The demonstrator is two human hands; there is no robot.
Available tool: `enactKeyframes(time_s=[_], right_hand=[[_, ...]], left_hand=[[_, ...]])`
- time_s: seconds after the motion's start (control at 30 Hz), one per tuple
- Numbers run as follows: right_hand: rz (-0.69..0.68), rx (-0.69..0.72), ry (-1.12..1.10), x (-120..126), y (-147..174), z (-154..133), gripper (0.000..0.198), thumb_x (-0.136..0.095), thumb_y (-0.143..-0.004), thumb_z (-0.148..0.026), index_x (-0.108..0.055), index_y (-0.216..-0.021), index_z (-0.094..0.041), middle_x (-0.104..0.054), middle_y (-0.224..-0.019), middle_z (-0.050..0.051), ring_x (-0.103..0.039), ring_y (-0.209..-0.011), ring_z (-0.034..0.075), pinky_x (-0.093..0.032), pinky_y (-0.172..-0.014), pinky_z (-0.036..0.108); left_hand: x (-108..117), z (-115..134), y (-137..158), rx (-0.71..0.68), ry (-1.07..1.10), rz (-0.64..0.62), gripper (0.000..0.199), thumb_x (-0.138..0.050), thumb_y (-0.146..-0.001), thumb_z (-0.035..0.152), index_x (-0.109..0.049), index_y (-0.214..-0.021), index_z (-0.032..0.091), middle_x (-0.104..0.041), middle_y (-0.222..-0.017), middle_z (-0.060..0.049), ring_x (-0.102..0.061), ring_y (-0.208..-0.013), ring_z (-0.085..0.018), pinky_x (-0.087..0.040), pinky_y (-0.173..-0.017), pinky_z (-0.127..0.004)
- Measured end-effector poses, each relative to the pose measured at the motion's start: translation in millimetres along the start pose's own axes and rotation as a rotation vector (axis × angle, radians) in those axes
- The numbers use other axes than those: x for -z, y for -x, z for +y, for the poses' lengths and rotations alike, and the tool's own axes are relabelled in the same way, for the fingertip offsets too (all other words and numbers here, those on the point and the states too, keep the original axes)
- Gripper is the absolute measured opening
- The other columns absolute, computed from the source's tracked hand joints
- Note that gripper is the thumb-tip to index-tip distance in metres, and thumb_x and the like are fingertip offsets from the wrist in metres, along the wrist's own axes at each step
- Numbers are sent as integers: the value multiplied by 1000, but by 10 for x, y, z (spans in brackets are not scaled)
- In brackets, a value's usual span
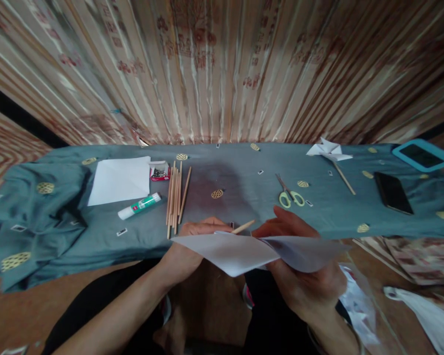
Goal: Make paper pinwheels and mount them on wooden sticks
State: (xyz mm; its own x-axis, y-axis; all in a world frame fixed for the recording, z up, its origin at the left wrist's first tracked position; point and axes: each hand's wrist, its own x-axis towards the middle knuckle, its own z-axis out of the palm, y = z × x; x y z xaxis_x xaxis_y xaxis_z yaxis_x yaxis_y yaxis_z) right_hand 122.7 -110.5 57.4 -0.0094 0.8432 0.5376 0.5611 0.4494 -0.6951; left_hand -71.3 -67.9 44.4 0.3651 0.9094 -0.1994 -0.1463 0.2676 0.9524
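Just above the front edge of the cloth, both hands are at a white paper pinwheel (237, 254) with folded, spread blades. My left hand (185, 254) is closed behind its left side, fingers partly hidden by the paper. A wooden stick (244, 227) with a tapered end slants up from the left hand's fingers, behind the paper. My right hand (299, 283) grips the pinwheel from the right, thumb and fingers around a blade. Where stick and paper meet is hidden.
On the cloth-covered surface (240, 197) lie white paper sheets (120, 180), a small box of metal pins (160, 171), a glue stick (139, 205), several wooden sticks (175, 192), scissors (289, 193), a finished pinwheel (329, 149), a phone (393, 191) and a blue-framed tablet (424, 154).
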Motion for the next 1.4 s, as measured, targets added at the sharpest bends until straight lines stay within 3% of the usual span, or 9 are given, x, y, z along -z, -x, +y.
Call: enactKeyframes(time_s=[0.23, 0.63, 0.87, 1.03, 1.2, 1.4], right_hand=[[-5, 20, 13, -1, -9, -18, 54, -65, -86, -22, -49, -136, -29, -77, -93, -1, -75, -81, 20, -62, -82, 36], [-30, -10, -27, 19, -23, -58, 60, -65, -87, -21, -44, -140, -40, -77, -98, -6, -74, -86, 19, -58, -92, 37], [-36, -14, -35, 13, -38, -42, 59, -65, -87, -21, -46, -139, -39, -77, -99, -6, -74, -86, 17, -61, -82, 31], [-31, -19, -46, 26, -20, -38, 56, -67, -85, -22, -50, -137, -33, -77, -96, -2, -75, -83, 20, -62, -83, 36], [42, -291, -139, -61, -23, -1, 49, -75, -78, -31, -62, -125, -28, -78, -92, 2, -75, -76, 21, -64, -69, 33], [95, -503, -494, -242, -175, 65, 33, -79, -69, -30, -72, -100, -21, -79, -89, 4, -74, -73, 19, -63, -66, 30]], left_hand=[[-4, -49, 4, 55, 75, 29, 9, -74, -67, 22, -81, -73, 24, -72, -82, -3, -64, -72, -16, -50, -64, -23], [41, -119, 5, -25, -26, 1, 11, -76, -71, 29, -81, -78, 22, -73, -84, -7, -64, -71, -17, -51, -68, -26], [6, -94, 3, -9, 41, 32, 7, -77, -68, 27, -81, -74, 24, -73, -81, -5, -62, -66, -14, -50, -65, -25], [12, -71, 16, -33, -30, 8, 8, -75, -71, 28, -81, -75, 25, -73, -80, -5, -61, -65, -14, -48, -61, -23], [-2, -33, 40, -67, -71, 41, 10, -74, -73, 31, -80, -73, 22, -69, -76, -4, -60, -65, -13, -46, -59, -21], [-38, -53, -3, -65, -115, 95, 19, -80, -68, 40, -80, -69, 20, -72, -84, -7, -64, -78, -20, -51, -74, -29]])
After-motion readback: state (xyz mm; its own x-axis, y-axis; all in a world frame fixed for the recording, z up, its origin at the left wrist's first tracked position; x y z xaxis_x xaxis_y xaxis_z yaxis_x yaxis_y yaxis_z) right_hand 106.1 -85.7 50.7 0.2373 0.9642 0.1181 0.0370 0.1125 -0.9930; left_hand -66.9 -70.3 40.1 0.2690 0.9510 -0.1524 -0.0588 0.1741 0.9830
